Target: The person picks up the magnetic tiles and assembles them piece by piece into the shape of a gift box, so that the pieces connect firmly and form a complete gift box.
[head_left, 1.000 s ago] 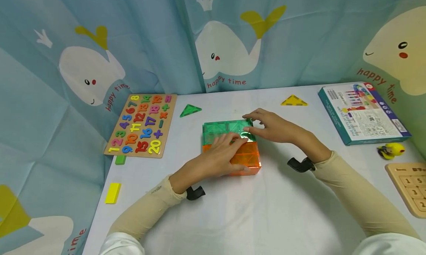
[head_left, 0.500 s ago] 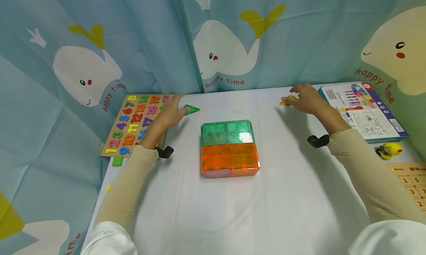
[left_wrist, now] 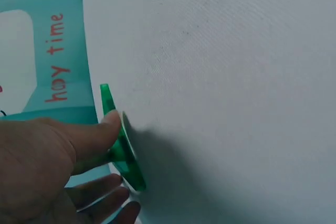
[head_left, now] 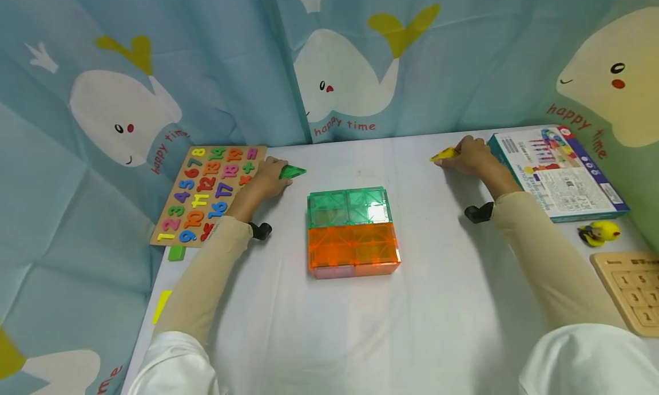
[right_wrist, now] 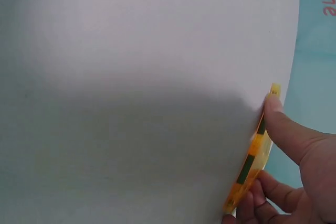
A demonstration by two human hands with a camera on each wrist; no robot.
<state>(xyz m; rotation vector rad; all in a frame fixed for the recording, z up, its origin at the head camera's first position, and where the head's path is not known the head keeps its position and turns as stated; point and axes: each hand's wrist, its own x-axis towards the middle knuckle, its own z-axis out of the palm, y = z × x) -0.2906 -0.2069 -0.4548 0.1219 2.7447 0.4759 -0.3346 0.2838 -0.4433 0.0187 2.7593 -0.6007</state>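
Note:
My left hand [head_left: 266,180] pinches a green triangular magnetic tile [head_left: 292,172] beside the number board. In the left wrist view the thumb presses on the green tile [left_wrist: 124,150], which stands tilted on its edge. Across the table, my right hand [head_left: 471,156] pinches a yellow triangular magnetic tile [head_left: 445,154]. The right wrist view shows this yellow tile [right_wrist: 253,153] edge-on between thumb and fingers. Between the two hands, nearer to me, sits a flat block of magnetic tiles [head_left: 353,233], green at the back and orange at the front.
A wooden number board [head_left: 206,194] lies at the left, with a green block [head_left: 177,253] and a yellow block [head_left: 162,306] below it. At the right are a toy box [head_left: 561,172], a yellow duck [head_left: 599,232] and a wooden number puzzle [head_left: 630,292]. A whale-print curtain [head_left: 226,63] hangs behind.
Both hands have left the tile block and spread apart to the back of the table. The left has taken hold of the green triangle, the right of the yellow one.

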